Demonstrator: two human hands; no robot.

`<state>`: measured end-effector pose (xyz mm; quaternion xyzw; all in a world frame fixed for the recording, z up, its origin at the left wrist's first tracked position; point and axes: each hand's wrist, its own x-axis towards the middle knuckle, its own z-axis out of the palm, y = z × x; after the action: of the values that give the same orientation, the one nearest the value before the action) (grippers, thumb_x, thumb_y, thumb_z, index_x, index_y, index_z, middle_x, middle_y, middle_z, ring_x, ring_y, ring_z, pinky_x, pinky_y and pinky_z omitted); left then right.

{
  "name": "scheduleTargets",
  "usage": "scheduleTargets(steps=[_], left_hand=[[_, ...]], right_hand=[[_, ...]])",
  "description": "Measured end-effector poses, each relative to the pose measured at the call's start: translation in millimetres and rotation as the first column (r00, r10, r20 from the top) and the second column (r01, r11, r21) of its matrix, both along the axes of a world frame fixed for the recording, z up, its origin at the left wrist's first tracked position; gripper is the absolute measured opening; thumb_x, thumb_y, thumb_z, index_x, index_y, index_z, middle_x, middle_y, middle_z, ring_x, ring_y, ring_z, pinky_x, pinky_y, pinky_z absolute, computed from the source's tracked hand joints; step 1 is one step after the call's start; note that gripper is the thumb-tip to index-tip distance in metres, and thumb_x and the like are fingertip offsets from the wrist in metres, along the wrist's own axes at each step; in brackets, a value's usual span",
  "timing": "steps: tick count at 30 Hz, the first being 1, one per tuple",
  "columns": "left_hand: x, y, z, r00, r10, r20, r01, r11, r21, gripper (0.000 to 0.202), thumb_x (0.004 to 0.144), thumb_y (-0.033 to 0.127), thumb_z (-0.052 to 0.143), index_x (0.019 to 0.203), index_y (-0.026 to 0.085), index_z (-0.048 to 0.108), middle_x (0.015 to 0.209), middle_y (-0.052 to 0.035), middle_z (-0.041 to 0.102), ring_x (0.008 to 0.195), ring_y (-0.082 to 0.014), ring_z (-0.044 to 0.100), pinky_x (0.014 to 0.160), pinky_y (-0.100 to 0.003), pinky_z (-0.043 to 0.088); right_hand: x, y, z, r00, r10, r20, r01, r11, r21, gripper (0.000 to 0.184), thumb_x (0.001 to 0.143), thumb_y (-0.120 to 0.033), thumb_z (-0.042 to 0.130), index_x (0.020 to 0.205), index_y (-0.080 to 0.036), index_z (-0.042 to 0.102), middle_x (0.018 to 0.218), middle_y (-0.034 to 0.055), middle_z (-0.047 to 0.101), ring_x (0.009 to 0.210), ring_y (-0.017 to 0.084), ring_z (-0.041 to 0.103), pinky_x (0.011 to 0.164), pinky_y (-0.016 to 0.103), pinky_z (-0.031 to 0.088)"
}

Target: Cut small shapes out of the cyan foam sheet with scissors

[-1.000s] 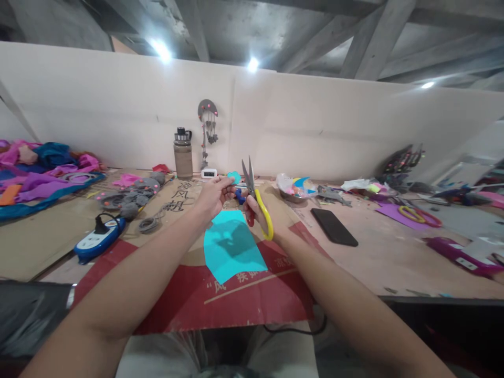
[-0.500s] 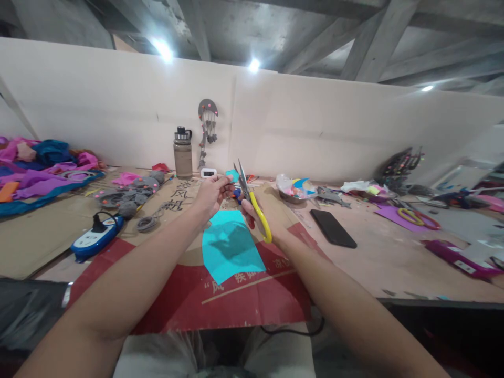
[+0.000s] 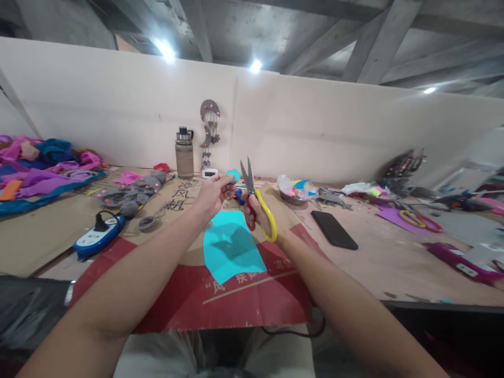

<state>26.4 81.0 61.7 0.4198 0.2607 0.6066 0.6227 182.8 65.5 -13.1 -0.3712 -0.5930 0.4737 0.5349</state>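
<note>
Head view: left hand (image 3: 218,194), fingers pinching a small turquoise piece (image 3: 233,175) with a scalloped edge; right hand (image 3: 255,211), fingers gripping the scissors (image 3: 250,184) by their yellow and red handles, blades pointing up and parted; the piece sits just left of the blades, apart from them; beneath both hands, a larger turquoise sheet (image 3: 235,249) lies on red-and-brown cardboard (image 3: 244,312), itself on the counter (image 3: 378,257); dark phone (image 3: 334,229) flat to the right; bottle (image 3: 185,160) upright near the wall panel (image 3: 291,121); blue power strip (image 3: 96,239) at left, black plug inserted.
</note>
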Motion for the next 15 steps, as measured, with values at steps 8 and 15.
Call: scheduleTargets(steps=[8, 15], left_hand=[[0.1, 2.5, -3.5, 1.000, -0.016, -0.024, 0.016, 1.000, 0.020, 0.013, 0.079, 0.011, 0.075, 0.071, 0.012, 0.065, 0.061, -0.0003, 0.065, 0.052, -0.0071, 0.059, 0.052, -0.018, 0.046], [-1.3, 5.1, -8.1, 0.995, -0.016, -0.103, 0.025, 0.996, 0.083, 0.016, 0.077, 0.019, 0.080, 0.079, 0.013, 0.065, 0.069, -0.0019, 0.070, 0.056, -0.0095, 0.064, 0.054, -0.020, 0.048]], right_hand=[[-2.8, 1.0, -4.1, 1.000, 0.011, 0.002, -0.011, 1.000, -0.027, 0.064, 0.075, -0.084, 0.061, 0.097, -0.025, 0.049, 0.059, -0.0099, 0.044, 0.041, 0.007, 0.036, 0.035, 0.018, 0.031], [-3.4, -1.0, -3.0, 1.000, -0.007, -0.022, 0.007, 1.000, 0.014, 0.063, 0.076, -0.084, 0.061, 0.087, -0.024, 0.045, 0.057, -0.0088, 0.042, 0.040, 0.008, 0.038, 0.034, 0.021, 0.030]])
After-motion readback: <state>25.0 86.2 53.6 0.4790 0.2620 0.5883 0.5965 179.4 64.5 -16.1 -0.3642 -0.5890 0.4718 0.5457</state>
